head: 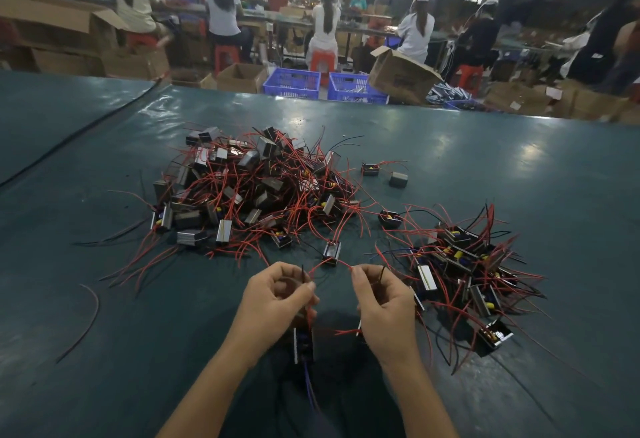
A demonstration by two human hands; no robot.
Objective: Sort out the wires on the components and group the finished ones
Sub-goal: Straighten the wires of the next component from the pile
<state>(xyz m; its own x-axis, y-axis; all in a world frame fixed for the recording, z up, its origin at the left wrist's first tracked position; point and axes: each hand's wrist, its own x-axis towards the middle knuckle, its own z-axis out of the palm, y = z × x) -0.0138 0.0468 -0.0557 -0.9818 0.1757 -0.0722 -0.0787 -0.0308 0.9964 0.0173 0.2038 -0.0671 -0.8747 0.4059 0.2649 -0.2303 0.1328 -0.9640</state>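
Note:
A big tangled heap of small black and silver components with red and black wires lies mid-table. A smaller heap of components lies to the right. My left hand pinches a black wire and a red wire, and a component hangs under it by its wires. My right hand pinches the other end of the red wire together with a dark wire. That red wire runs up to one component lying just beyond both hands.
The green table stretches wide; a loose red wire lies at the left. Single components sit beyond the heaps. Past the far edge stand blue crates, cardboard boxes and seated workers.

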